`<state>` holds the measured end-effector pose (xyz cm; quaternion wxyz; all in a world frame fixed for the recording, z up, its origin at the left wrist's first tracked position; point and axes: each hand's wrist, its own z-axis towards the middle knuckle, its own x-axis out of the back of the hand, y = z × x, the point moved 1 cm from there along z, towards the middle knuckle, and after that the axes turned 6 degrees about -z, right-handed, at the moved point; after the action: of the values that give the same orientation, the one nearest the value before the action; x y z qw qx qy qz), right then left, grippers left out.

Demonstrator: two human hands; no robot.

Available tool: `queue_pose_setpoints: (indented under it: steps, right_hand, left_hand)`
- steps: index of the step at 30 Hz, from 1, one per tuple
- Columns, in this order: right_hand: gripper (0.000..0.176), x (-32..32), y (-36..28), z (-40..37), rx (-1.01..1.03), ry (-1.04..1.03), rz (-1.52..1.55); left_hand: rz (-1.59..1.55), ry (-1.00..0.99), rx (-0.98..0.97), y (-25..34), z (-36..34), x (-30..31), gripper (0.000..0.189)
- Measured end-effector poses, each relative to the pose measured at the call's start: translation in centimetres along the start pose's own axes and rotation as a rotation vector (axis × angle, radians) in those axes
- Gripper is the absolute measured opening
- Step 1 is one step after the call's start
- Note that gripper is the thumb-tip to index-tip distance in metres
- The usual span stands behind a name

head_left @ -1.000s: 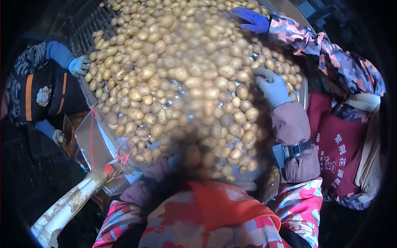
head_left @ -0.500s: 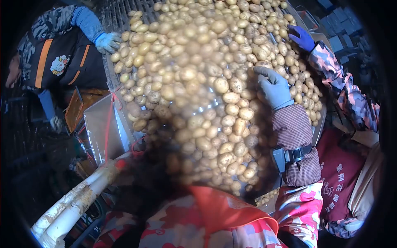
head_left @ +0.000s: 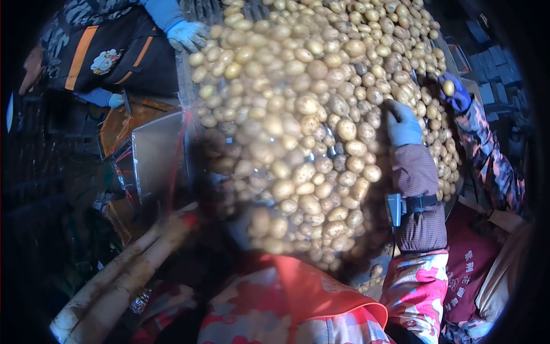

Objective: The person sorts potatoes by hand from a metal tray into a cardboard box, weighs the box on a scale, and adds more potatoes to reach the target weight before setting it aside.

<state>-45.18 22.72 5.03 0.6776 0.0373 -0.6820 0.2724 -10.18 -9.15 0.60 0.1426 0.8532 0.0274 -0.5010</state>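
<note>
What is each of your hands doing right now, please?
Left hand: not in view.
Right hand: gloved, on the potatoes; grip cannot be told.

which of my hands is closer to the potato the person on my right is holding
Right. The right hand lies on the potato pile just left of and below that potato; the left hand is not in view.

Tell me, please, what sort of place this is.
Most likely a potato sorting line in a farm or packing shed: a long heap of potatoes, the person's gloved right hand on them, a co-worker's pale glove and another's blue glove at either side.
</note>
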Motion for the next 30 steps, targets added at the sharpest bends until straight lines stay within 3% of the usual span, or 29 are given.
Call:
queue_pose_setpoints:
  steps: [2,3,5,7,8,10,11,16,20,21,22,24,26,29,30]
  right_hand:
    - [0.028,0.9,0.2,1.4,-0.199,-0.033,0.135]
    - [0.03,2.3,-1.0,1.7,-0.324,-0.131,0.029]
    - [0.034,0.6,-3.4,1.7,-0.272,-0.004,0.538]
    - [0.039,2.4,-9.3,1.4,-0.032,0.0,0.236]
    - [0.043,2.0,-11.3,1.6,0.044,-0.072,0.475]
    - [0.045,-0.1,-14.5,4.2,0.132,-0.035,0.327]
    - [0.047,-0.7,-16.2,5.5,0.188,-0.089,0.396]
    - [0.043,-4.8,-22.2,11.0,0.341,-0.234,-0.348]
    - [0.04,-4.6,-19.1,10.2,0.333,-0.254,0.134]
    - [0.041,-5.3,-17.1,9.3,0.206,-0.364,0.635]
    - [0.041,-2.7,-16.3,6.8,0.061,-0.509,0.942]
    - [0.043,2.0,-15.4,-0.5,-0.251,-0.601,1.455]
    - [0.049,3.5,-12.4,-6.3,-0.409,-0.567,1.685]
    - [0.055,4.2,-7.8,-16.7,-0.449,-0.479,2.052]
    - [0.051,4.7,-6.5,-20.3,-0.545,-0.357,2.064]
  left_hand:
    - [-0.023,0.001,-0.016,0.6,-1.0,0.5,0.037]
    - [-0.031,0.008,-0.024,0.7,-1.4,0.7,0.037]
    - [-0.044,0.014,-0.033,1.1,-2.0,0.9,0.037]
    - [-0.061,0.026,-0.042,1.4,-2.8,1.1,0.036]
    - [-0.068,0.03,-0.044,1.5,-3.1,1.2,0.036]
    - [-0.077,0.038,-0.051,1.8,-3.8,1.4,0.035]
    - [-0.083,0.046,-0.051,2.0,-4.2,1.5,0.035]
    - [-0.099,0.068,-0.056,2.7,-5.5,2.1,0.034]
    - [-0.106,0.054,-0.026,2.2,-5.9,2.2,0.033]
    - [-0.096,0.042,-0.001,1.9,-5.9,1.9,0.033]
    - [-0.089,0.029,0.03,1.4,-5.9,1.7,0.032]
    - [-0.071,-0.007,0.106,0.2,-6.0,0.9,0.032]
    - [-0.038,-0.046,0.216,-1.7,-6.1,-0.1,0.031]
    - [0.005,-0.116,0.409,-5.6,-7.0,-1.6,0.031]
    - [0.019,-0.138,0.468,-6.8,-7.6,-1.8,0.03]
